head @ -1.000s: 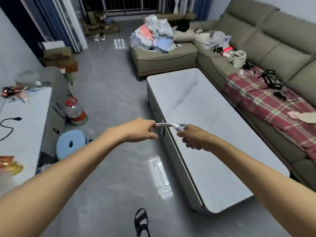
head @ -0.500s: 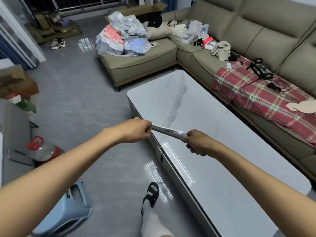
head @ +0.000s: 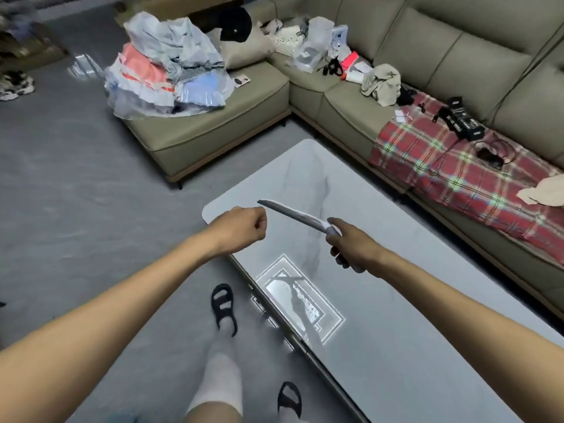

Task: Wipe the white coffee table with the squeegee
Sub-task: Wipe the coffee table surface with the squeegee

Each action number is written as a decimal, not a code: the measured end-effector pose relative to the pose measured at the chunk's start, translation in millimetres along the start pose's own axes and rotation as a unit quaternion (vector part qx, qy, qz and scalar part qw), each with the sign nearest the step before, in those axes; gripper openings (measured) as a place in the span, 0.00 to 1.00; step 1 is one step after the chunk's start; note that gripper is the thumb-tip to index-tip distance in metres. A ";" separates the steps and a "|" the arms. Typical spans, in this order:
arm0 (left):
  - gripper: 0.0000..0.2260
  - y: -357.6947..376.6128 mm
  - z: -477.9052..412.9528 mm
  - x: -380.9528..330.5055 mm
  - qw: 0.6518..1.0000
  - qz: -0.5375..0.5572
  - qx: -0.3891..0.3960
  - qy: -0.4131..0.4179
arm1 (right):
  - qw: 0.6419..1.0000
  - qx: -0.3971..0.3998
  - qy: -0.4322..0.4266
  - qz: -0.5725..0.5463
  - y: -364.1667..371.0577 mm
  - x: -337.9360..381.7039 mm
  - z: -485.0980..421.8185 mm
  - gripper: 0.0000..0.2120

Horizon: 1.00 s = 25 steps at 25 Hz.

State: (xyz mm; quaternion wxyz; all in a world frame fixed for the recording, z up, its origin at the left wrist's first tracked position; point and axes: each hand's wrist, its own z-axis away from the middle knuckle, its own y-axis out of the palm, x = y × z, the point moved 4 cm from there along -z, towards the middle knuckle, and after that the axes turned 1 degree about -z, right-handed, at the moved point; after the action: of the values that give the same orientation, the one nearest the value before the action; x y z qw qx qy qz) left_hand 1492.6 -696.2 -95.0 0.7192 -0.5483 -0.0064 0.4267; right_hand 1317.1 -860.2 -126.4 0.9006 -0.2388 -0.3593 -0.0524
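Squeegee (head: 293, 213) is hanging over the left part of the white table (head: 396, 346), toward its far end. It is slanting from the right hand (head: 351, 248) up and away to the left, and it is appearing to sit clear of the top. The right hand is gripping the handle, fingers wrapping under it and the thumb lying along the top. Its arm is reaching in from the lower right, across the table. The left hand (head: 241, 227) is curling into a tight fist with the thumb tucked over the fingers, and nothing is showing inside it. The blade's far tip is pointing just past its knuckles, seemingly without touching them. The left arm is stretching in from the lower left, over the floor (head: 76, 209) and the table's left edge.

The right hand is hiding most of the handle, so its shape is hard to read. The table's left edge is blurring, and the details along it are too smeared to make out. A bright rectangular reflection is lying on the top below the hands. The frame is cutting off the table's near end. Two feet in black sandals (head: 224, 303) are standing beside the table, and the bottom edge is cropping the nearer one.
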 end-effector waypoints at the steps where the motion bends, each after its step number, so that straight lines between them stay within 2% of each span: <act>1: 0.03 -5.6 -34.5 16.1 1.000 0.017 0.003 -0.001 | 1.000 -0.003 0.018 -0.005 -0.1 4.8 -28.4 0.12; 3: 0.03 -14.4 -105.8 51.8 0.999 0.036 0.029 -0.004 | 0.998 -0.011 0.055 -0.006 -3.3 16.8 -90.2 0.14; 6: 0.05 -30.5 -221.8 101.7 0.997 0.035 0.070 -0.013 | 0.993 -0.066 0.093 -0.030 -21.3 43.2 -191.4 0.19; 10: 0.07 -40.9 -343.8 145.2 0.990 0.093 0.090 -0.054 | 0.981 -0.145 0.116 -0.054 -43.6 74.5 -293.1 0.18; 12: 0.09 -27.2 -400.5 165.8 0.988 0.090 0.103 -0.070 | 0.977 -0.184 0.102 -0.025 -46.6 73.5 -341.6 0.20; 14: 0.08 4.6 -451.8 190.7 0.991 0.037 0.108 -0.074 | 0.973 -0.213 0.092 0.017 -39.3 56.5 -392.5 0.22; 15: 0.11 24.3 -472.1 203.6 0.991 0.004 0.109 -0.070 | 0.971 -0.218 0.094 0.026 -32.5 44.3 -413.9 0.21; 19: 0.32 98.5 -545.3 245.0 0.987 -0.118 0.109 -0.018 | 0.962 -0.244 0.114 0.031 -22.2 11.3 -500.7 0.18; 22: 0.37 136.2 -588.4 259.2 0.987 -0.137 0.084 -0.018 | 0.953 -0.279 0.073 0.099 -55.1 17.9 -585.2 0.14; 25: 0.38 163.3 -603.1 263.2 0.975 -0.192 0.113 -0.021 | 0.938 -0.293 0.051 0.180 -88.4 37.8 -660.6 0.07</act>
State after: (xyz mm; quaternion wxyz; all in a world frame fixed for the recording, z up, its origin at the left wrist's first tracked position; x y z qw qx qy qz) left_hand 1848.6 -999.6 -585.8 0.8450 -0.4427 -0.0782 0.2896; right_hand 1732.4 -1244.1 -481.0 0.8024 -0.5496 -0.2324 -0.0050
